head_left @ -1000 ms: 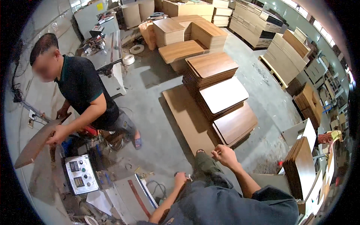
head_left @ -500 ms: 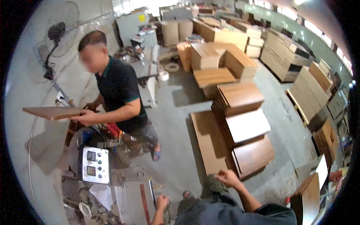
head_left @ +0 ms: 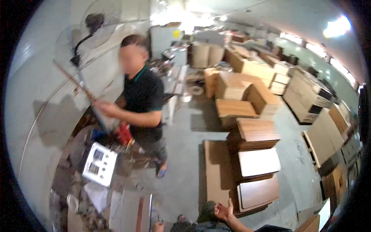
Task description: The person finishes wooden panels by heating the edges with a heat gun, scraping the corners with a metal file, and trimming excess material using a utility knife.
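Observation:
My right hand point(head_left: 225, 212) is held out at the lower edge, its fingers apart and nothing seen in them. It is nearest to a stack of brown wood-grain boards point(head_left: 258, 190) and a flat cardboard-coloured sheet point(head_left: 214, 170) on the floor. Only a small part of my left hand point(head_left: 159, 226) shows, beside the edge of a grey metal table point(head_left: 131, 210); its fingers are too cut off to read. On the left, a co-worker in a dark shirt grips a thin wooden board point(head_left: 73, 79), now seen nearly edge-on, above a machine.
A white control panel point(head_left: 99, 164) with two displays stands between the co-worker and the table. A white-topped stack point(head_left: 259, 161) and another wood-grain stack point(head_left: 258, 130) continue the row on the floor. Larger panel piles point(head_left: 305, 94) fill the back right. A fan point(head_left: 94, 22) hangs on the wall.
My view has tilted up, so my hands sit lower in the picture. My right hand's fingers have spread. The co-worker has tipped the board from near flat to a steep slant.

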Tool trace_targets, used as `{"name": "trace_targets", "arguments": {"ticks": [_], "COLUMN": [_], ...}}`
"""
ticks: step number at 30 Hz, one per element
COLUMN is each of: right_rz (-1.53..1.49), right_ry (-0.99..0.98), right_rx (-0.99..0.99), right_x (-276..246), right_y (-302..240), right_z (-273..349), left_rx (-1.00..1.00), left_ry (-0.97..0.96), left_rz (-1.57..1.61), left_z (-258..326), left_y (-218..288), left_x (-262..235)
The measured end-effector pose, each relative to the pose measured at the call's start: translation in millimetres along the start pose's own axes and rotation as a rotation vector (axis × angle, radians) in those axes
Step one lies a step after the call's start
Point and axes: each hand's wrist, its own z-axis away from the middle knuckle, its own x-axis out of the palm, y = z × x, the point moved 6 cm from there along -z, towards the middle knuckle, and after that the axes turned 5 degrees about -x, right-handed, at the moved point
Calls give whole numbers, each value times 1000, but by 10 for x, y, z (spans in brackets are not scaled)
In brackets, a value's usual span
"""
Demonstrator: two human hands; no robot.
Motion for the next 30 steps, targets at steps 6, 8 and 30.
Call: {"name": "trace_targets", "arguments": {"ticks": [6,8,30], "right_rz": [-45,62,33], "right_ry": [132,124,643], "right_rx": [-238,-341,-434], "right_x": [831,946,-1330], "right_y": [-374,-582,-2758], "right_z": [-7,53,-227], "left_rx": [3,61,284], "left_ry": [-192,-76,-342], "left_rz": [-30,12,-73], "left_z": [-138,-185,-559], "left_y": [-302,-161,3013], "left_x": [-213,-214,1062]}}
